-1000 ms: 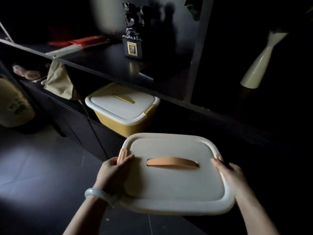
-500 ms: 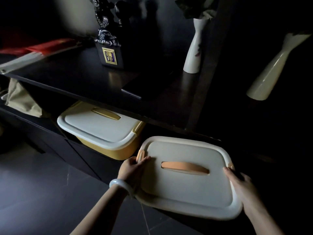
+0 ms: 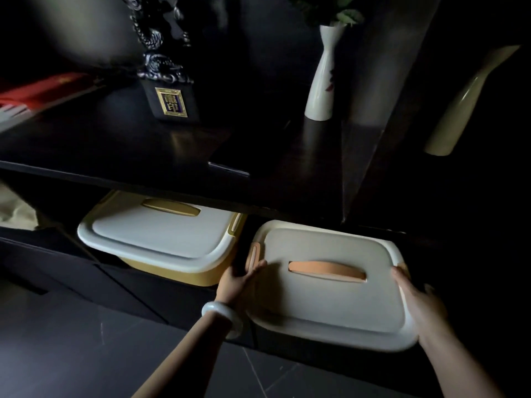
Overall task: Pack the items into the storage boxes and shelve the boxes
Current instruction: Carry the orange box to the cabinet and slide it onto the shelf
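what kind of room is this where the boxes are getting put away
Probably a dim living room or study at home: a dark shelving unit holds a white vase and a dragon seal ornament, with lidded storage boxes on the shelf below and a tiled floor.

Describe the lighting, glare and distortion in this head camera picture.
Head view: very dim, with the right side and shelf interior nearly black. The pale lid of the orange-handled box, held by the left hand and right hand, is the brightest area. Faint reflections sheen the dark shelf top below the white vase. Wide-angle bending tilts the shelf upright.
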### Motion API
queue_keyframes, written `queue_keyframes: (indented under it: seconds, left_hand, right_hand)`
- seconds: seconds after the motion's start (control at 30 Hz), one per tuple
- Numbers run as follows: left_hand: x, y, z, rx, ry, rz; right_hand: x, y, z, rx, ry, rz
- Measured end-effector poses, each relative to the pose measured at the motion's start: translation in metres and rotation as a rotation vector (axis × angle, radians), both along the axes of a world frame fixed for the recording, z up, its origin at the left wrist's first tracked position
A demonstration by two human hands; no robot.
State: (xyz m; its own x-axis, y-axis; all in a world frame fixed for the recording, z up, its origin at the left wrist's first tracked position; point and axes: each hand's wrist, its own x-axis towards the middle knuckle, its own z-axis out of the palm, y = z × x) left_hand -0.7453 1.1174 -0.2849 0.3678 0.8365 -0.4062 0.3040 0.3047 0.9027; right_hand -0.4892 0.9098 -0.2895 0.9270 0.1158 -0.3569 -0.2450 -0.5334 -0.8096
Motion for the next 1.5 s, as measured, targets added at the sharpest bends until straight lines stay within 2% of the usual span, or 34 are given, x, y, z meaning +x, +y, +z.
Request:
queue_keyframes:
  seconds: [0.1, 0.3, 0.4, 0.5, 0.67, 0.97, 1.17, 1.5]
  left_hand:
    - [-0.023, -0.026, 0.0, -0.098, -0.183, 0.029]
    - [-0.046, -0.039, -0.002, -0.081, -0.333, -0.185]
    - [-0.045, -0.03, -0.001, -0.024, -0.34, -0.218]
    - [-0.044, -0.025, -0.004, -0.02, -0.321, -0.165]
    - [-0.042, -0.038, -0.01, -0.01, -0.232, -0.165]
    - [-0.035, -0.053, -0.018, -0.049, -0.332, -0.114]
    - [-0.029, -0.045, -0.025, 0.013, -0.304, -0.086]
    - [-0.024, -0.043, -0.024, 0.056, -0.262, -0.095]
  right_hand:
    - [-0.003, 0.002, 0.0, -0.001, -0.014, -0.008]
    - [-0.009, 0.013, 0.002, 0.001, -0.005, -0.026]
    - [-0.007, 0.025, 0.004, 0.014, -0.015, -0.001]
    - [-0.006, 0.032, 0.006, 0.017, 0.019, 0.027]
    - [-0.018, 0.022, -0.002, 0.076, 0.054, 0.094]
    - [-0.03, 0.027, -0.007, 0.079, -0.068, 0.028]
    - [-0.032, 0.041, -0.002, 0.122, -0.088, 0.051]
    - [-0.025, 0.041, -0.007, 0.098, -0.02, 0.123]
